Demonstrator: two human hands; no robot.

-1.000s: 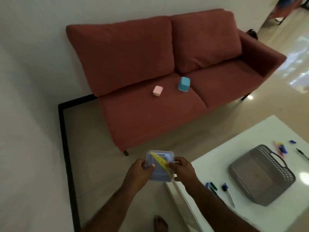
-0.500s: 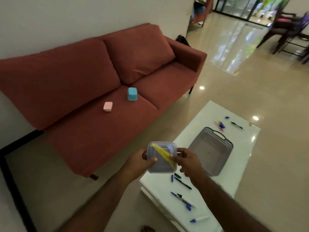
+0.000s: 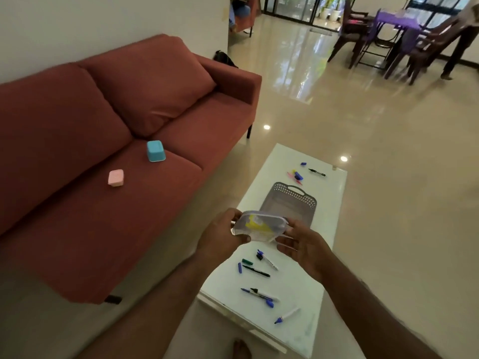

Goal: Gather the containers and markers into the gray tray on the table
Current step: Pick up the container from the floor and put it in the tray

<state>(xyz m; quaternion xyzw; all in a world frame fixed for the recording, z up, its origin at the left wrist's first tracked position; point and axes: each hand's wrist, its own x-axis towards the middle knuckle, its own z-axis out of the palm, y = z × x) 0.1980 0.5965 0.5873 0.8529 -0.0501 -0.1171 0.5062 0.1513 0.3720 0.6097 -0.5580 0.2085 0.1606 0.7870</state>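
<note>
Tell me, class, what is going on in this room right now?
A person holds a clear container with something yellow inside, gripping it between the left hand and the right hand above the white table. The gray tray lies just beyond it and appears to hold nothing yet. Several markers lie scattered on the table at both ends of the tray. A blue container and a pink container sit on the red sofa, not yet collected.

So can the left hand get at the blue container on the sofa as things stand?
Probably not yet: the left hand grips the clear container with the right hand, and the blue container sits well away on the sofa.
</note>
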